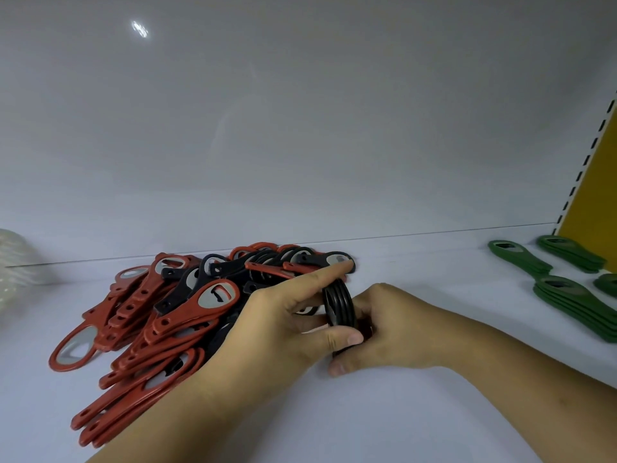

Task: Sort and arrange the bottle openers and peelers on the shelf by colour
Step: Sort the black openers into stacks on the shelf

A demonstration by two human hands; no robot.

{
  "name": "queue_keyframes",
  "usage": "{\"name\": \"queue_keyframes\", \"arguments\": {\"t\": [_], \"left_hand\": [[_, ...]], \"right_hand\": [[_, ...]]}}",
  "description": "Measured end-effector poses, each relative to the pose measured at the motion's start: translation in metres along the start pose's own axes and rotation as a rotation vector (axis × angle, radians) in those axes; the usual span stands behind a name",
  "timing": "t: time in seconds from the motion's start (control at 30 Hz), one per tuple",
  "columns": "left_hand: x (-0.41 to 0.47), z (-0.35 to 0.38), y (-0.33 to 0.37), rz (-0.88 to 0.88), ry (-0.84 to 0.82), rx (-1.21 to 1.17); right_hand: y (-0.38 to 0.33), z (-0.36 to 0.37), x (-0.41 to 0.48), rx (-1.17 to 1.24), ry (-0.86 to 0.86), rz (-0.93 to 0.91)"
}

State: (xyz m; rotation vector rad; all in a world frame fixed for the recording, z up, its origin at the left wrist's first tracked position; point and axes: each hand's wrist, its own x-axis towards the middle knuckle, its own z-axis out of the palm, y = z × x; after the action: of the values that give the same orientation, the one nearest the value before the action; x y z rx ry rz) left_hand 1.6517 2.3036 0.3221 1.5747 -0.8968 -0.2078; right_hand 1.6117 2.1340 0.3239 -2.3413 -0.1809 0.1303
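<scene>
A mixed heap of red bottle openers (187, 315) and black bottle openers (213, 269) lies on the white shelf (417, 279), left of centre. A stack of several black openers (339, 305) stands on edge between my two hands. My left hand (283, 322) grips this stack from the left, thumb across its front and forefinger stretched over the top. My right hand (384, 329) holds the same stack from the right with curled fingers. Green bottle openers (567, 299) lie in neat stacks at the far right.
A pale ribbed object (13, 262) sits at the left edge of the shelf. A yellow side panel (597, 182) with a slotted upright closes the shelf at the right. The white back wall (300, 128) rises just behind the heap.
</scene>
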Motion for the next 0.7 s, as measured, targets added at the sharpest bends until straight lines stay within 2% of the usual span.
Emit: {"name": "queue_keyframes", "arguments": {"t": [0.1, 0.27, 0.4, 0.7], "left_hand": [[-0.0011, 0.0014, 0.0002, 0.018, -0.006, 0.022], [0.0006, -0.0011, -0.0014, 0.017, 0.017, -0.073], [0.0013, -0.0014, -0.0019, 0.001, 0.001, -0.127], [-0.0004, -0.0021, -0.0005, 0.013, -0.009, -0.069]], "right_hand": [[0.0039, 0.0042, 0.0036, -0.03, 0.034, -0.021], [0.002, -0.0016, 0.0018, 0.021, -0.052, 0.016], [0.002, 0.0013, 0.003, -0.005, -0.022, 0.02], [0.0007, 0.0033, -0.0025, 0.013, -0.007, 0.028]]}}
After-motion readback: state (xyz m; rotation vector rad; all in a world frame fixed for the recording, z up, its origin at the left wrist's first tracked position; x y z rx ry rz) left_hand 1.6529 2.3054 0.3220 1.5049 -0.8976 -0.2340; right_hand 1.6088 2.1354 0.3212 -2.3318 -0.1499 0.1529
